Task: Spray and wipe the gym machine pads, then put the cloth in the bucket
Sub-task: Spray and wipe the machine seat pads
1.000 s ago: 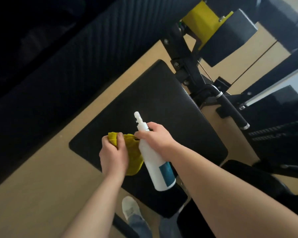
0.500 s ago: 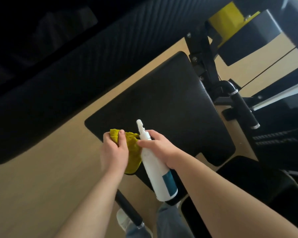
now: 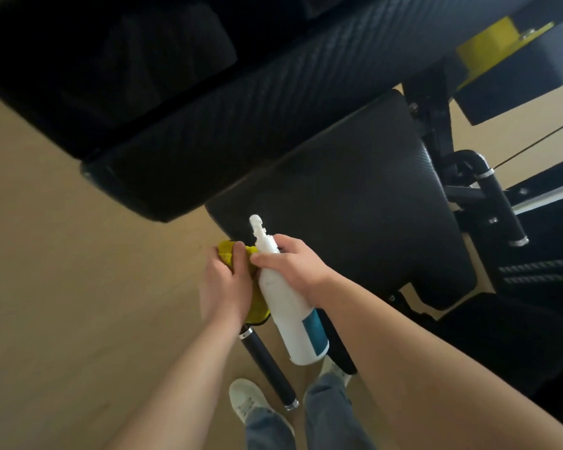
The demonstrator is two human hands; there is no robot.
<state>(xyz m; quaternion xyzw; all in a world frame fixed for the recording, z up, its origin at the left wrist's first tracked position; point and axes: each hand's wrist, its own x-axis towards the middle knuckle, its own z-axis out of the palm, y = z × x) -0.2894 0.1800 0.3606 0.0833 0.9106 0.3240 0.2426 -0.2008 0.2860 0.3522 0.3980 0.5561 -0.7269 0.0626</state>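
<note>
**Hands.** The left hand (image 3: pixel 225 287) grasps the yellow cloth (image 3: pixel 225 251). Its fingers are curled over the bunched top, and 1 loose corner hangs out below the palm. The right hand (image 3: pixel 294 264) is clenched round the neck of the white spray bottle (image 3: pixel 290 316), with the bottle body slanting down toward the near side. Whether the trigger is being squeezed cannot be told. The 2 hands sit just beside each other, knuckles close to touching.

**Position.** The nozzle points toward the far side, over the near-left corner of the black seat pad (image 3: pixel 355 216). A longer black pad (image 3: pixel 241 118) runs across the far left, above the wooden floor (image 3: pixel 62 287). A black handle (image 3: pixel 268 365) juts out near the person's shoes (image 3: pixel 247 401). No bucket is in view.

**Stage, as judged.** The person is at the spraying step. No wetness can be made out on either pad, and the cloth is off both.

**Risks.**
1. The nozzle sits at the pad's edge, so a spray from here could carry past the corner onto the floor and leave a slick patch by the feet.
2. The cloth hand is close to the nozzle, so mist may wet the fingers and not the pad.
3. The cloth is balled up, so a wipe would cover a narrow strip and miss areas unless it is spread out.
4. The handle by the shoes could catch a shin or foot when the person steps round.
</note>
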